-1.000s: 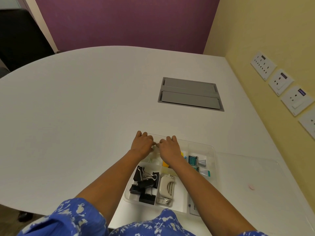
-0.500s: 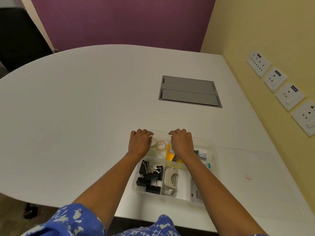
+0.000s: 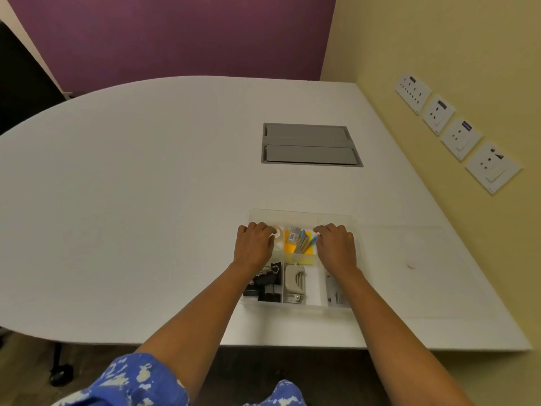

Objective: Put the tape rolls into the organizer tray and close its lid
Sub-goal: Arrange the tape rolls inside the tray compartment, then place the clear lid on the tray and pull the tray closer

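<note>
While both bare hands rest palm-down over the far end of the clear plastic organizer tray (image 3: 301, 213), it sits near the front edge of the white rounded bench (image 3: 146, 186). The left hand (image 3: 254, 246) lies with curled fingers over the far-left compartment, its fingertips touching a small whitish tape roll (image 3: 277, 230) that lies inside that compartment; whether it actually grips the roll I cannot tell. The right hand (image 3: 336, 246) covers the far-right compartment with fingers bent loosely, and nothing can be seen held in it. Between the hands, an orange pad (image 3: 295, 249) with small packets on top fills the middle far compartment. Nearer the person, black binder clips (image 3: 265, 284) occupy the left compartment and a beige stapler-like tool (image 3: 295, 281) lies just beside them. The transparent flat lid (image 3: 415, 271) lies open on the bench to the right of the tray. A grey rectangular hatch (image 3: 310, 145) is set into the bench farther away.
</note>
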The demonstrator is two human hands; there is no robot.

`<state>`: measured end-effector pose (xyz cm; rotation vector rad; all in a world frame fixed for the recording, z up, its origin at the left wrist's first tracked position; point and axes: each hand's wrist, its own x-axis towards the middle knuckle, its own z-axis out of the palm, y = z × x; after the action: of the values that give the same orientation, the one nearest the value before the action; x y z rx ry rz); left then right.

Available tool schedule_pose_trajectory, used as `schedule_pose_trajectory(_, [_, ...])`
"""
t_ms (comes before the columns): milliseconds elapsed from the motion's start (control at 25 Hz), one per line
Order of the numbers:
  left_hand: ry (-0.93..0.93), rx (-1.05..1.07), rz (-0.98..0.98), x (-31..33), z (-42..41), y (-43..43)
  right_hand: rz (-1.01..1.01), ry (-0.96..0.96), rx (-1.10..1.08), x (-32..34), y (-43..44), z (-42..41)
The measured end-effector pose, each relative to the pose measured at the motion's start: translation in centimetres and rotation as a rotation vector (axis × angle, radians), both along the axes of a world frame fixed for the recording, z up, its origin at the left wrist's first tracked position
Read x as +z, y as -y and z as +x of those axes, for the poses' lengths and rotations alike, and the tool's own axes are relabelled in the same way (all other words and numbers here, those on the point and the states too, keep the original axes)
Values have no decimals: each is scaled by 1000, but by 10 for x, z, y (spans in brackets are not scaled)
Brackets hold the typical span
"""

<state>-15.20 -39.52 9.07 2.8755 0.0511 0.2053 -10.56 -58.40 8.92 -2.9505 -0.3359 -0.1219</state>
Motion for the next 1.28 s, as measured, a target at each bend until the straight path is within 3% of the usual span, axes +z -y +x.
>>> schedule_pose_trajectory(520, [47, -96, -168, 6, 53, 194, 32, 9, -207, -7, 183, 30])
schedule_pose_trajectory(720, [-116, -84, -263, -15, 63, 275, 46, -107, -311, -19, 268, 42])
schedule_pose_trajectory(960, [-510, 253, -411, -48, 51, 312, 42, -275, -443, -39, 331, 36])
schedule_pose_trajectory(1280, [-574, 578, -607, -23, 71, 335, 296, -364, -451, -42, 349, 44])
